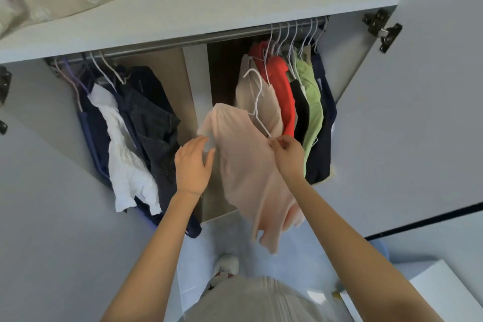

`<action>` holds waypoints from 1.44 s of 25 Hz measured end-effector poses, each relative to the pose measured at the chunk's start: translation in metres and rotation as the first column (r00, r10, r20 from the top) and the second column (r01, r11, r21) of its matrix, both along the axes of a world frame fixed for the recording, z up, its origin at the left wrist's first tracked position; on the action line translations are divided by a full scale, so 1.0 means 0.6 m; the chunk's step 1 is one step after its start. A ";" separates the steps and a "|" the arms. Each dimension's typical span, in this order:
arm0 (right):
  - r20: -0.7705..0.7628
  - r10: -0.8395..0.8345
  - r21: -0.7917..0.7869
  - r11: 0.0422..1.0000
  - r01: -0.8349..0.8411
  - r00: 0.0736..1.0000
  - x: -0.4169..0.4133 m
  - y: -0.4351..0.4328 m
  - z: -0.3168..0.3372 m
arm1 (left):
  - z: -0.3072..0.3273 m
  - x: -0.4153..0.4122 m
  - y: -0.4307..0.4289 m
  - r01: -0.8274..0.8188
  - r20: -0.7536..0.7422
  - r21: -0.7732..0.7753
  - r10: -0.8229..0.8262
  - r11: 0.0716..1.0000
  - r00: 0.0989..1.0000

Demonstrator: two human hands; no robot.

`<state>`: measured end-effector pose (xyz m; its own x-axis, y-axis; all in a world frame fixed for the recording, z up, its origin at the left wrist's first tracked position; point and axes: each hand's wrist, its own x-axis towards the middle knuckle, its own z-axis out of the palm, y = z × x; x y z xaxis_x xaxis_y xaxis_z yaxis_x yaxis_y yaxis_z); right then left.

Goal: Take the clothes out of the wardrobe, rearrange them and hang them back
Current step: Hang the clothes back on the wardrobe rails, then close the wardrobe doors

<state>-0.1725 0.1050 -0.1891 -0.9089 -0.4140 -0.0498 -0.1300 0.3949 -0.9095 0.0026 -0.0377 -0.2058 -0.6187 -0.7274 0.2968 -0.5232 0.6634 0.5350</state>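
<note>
Right hand [287,154] pinches pink shirt [243,165] hanging lengthwise, hanger [257,102] pointing up; left hand [192,165] relaxed.

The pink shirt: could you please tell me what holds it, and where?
The right hand pinches the pink shirt at one shoulder, by the hanger's end; the left hand, open, only touches the other shoulder.

2 hands [192,162] [287,154], 1 pink top [245,165], 1 hanger [257,102] w/ it

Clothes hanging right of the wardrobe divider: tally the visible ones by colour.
Beige cloth garment: 1
Red cloth garment: 1
Black cloth garment: 1
Light green cloth garment: 1
Navy cloth garment: 1
Total: 5 visible; more may hide between them.
</note>
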 end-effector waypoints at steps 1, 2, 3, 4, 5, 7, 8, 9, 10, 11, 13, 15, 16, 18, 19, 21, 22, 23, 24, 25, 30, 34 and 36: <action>-0.002 -0.014 -0.024 1.000 0.014 1.000 -0.013 -0.017 0.008 | -0.002 -0.007 -0.015 0.003 0.000 0.013 -0.003 1.000 1.000; -0.004 -0.031 -0.043 0.999 0.030 1.000 -0.027 -0.037 0.016 | -0.002 -0.016 -0.031 0.011 -0.003 0.022 -0.011 1.000 1.000; -0.006 -0.045 -0.064 0.997 0.045 0.999 -0.039 -0.055 0.024 | -0.002 -0.023 -0.044 0.021 -0.005 0.023 -0.021 1.000 1.000; -0.010 -0.059 -0.092 0.994 0.058 0.998 -0.050 -0.074 0.031 | 0.000 -0.031 -0.056 0.029 -0.005 0.016 -0.029 0.999 1.000; -0.015 -0.073 -0.123 0.990 0.070 0.997 -0.062 -0.094 0.038 | 0.003 -0.039 -0.069 0.033 -0.002 0.008 -0.033 0.999 0.999; -0.021 -0.102 -0.157 0.983 0.097 0.995 -0.084 -0.133 0.050 | 0.006 -0.052 -0.092 0.040 0.007 0.000 -0.040 0.999 0.999; -0.020 -0.114 -0.165 0.980 0.109 0.993 -0.095 -0.152 0.054 | 0.008 -0.057 -0.102 0.045 0.014 -0.002 -0.045 0.999 0.999; -0.014 -0.121 -0.172 0.978 0.117 0.993 -0.105 -0.170 0.058 | 0.009 -0.059 -0.110 0.050 0.023 -0.001 -0.050 0.999 0.998; -0.008 -0.122 -0.176 0.977 0.119 0.992 -0.116 -0.186 0.061 | 0.009 -0.061 -0.117 0.057 0.031 0.002 -0.057 0.998 0.998; -0.006 -0.115 -0.170 0.979 0.113 0.993 -0.125 -0.201 0.062 | 0.009 -0.062 -0.123 0.064 0.038 0.005 -0.064 0.998 0.997; -0.005 -0.085 -0.139 0.987 0.084 0.996 -0.141 -0.228 0.063 | 0.008 -0.062 -0.133 0.072 0.053 0.012 -0.072 0.997 0.996; 0.000 -0.069 -0.087 0.994 0.069 0.998 -0.152 -0.247 0.061 | 0.009 -0.063 -0.141 0.074 0.059 0.011 -0.075 0.997 0.995; 0.006 -0.075 -0.066 0.995 0.075 0.997 -0.156 -0.253 0.057 | 0.009 -0.064 -0.144 0.076 0.059 0.008 -0.077 0.997 0.995; 0.029 -0.100 -0.051 0.994 0.101 0.995 -0.159 -0.258 0.045 | 0.012 -0.068 -0.148 0.083 0.062 0.004 -0.083 0.997 0.995; 0.036 -0.110 -0.040 0.993 0.111 0.993 -0.160 -0.256 0.036 | 0.013 -0.070 -0.149 0.084 0.065 0.006 -0.084 0.996 0.994; 0.034 -0.113 -0.001 0.994 0.114 0.993 -0.161 -0.248 0.020 | 0.015 -0.074 -0.148 0.080 0.077 0.016 -0.081 0.997 0.994; 0.025 -0.113 0.008 0.994 0.113 0.993 -0.162 -0.244 0.014 | 0.015 -0.075 -0.146 0.079 0.087 0.023 -0.081 0.997 0.993; 0.012 -0.114 0.007 0.993 0.114 0.993 -0.165 -0.241 0.013 | 0.015 -0.075 -0.144 0.078 0.097 0.028 -0.080 0.997 0.992; -0.001 -0.115 0.004 0.993 0.115 0.993 -0.167 -0.239 0.014 | 0.015 -0.075 -0.142 0.074 0.106 0.035 -0.078 0.997 0.991; -0.015 -0.110 0.007 0.994 0.110 0.994 -0.169 -0.236 0.016 | 0.015 -0.074 -0.139 0.069 0.112 0.043 -0.073 0.997 0.991; -0.146 0.068 0.063 0.996 -0.059 0.987 -0.148 -0.195 0.030 | 0.021 -0.069 -0.109 0.048 0.101 0.060 -0.054 0.997 0.993; -0.292 0.215 0.117 0.975 -0.188 0.932 -0.104 -0.138 0.039 | 0.032 -0.048 -0.067 -0.007 0.037 0.042 0.005 0.999 0.999; -0.323 0.286 0.141 0.957 -0.253 0.902 -0.079 -0.109 0.048 | 0.035 -0.028 -0.036 -0.049 0.002 0.031 0.049 0.998 0.999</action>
